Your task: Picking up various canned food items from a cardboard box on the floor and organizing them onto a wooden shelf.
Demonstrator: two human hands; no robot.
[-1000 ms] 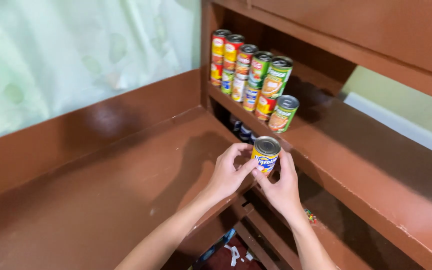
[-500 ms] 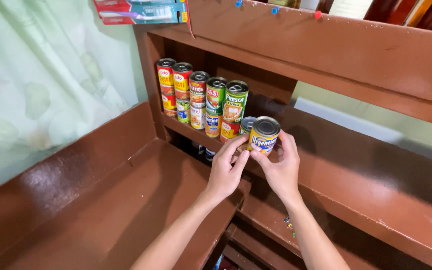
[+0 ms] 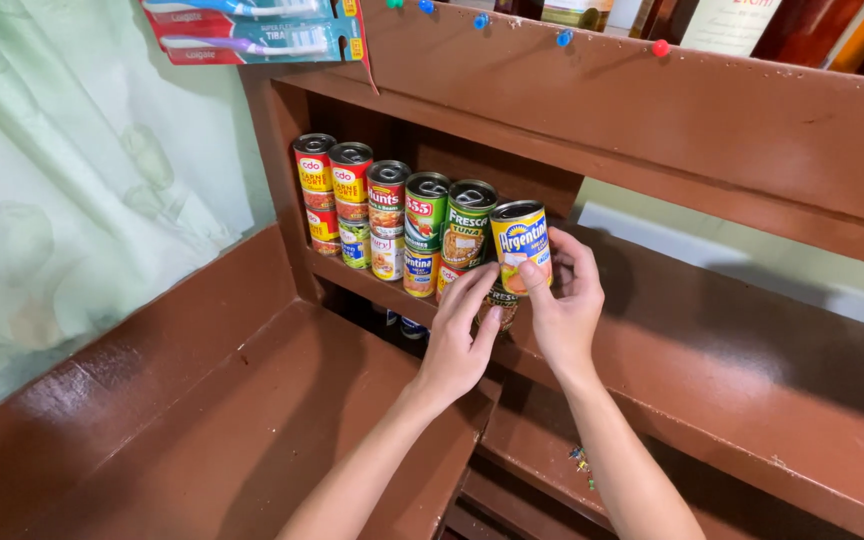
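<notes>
My right hand grips a yellow-and-blue tin can and holds it on top of a lower can at the right end of a row of stacked cans on a brown wooden shelf. My left hand touches the lower can and the bottom of the yellow can with its fingertips. The row runs two cans high from the shelf's left post toward my hands.
Packaged toothbrushes hang at the top of the shelf post. Coloured push pins dot the upper brown board, with bottles above it. A pale green curtain hangs at the left. A lower brown ledge lies below.
My hands have lifted the yellow can from low down up to the shelf and brought it onto the top of the can at the right end of the row.
</notes>
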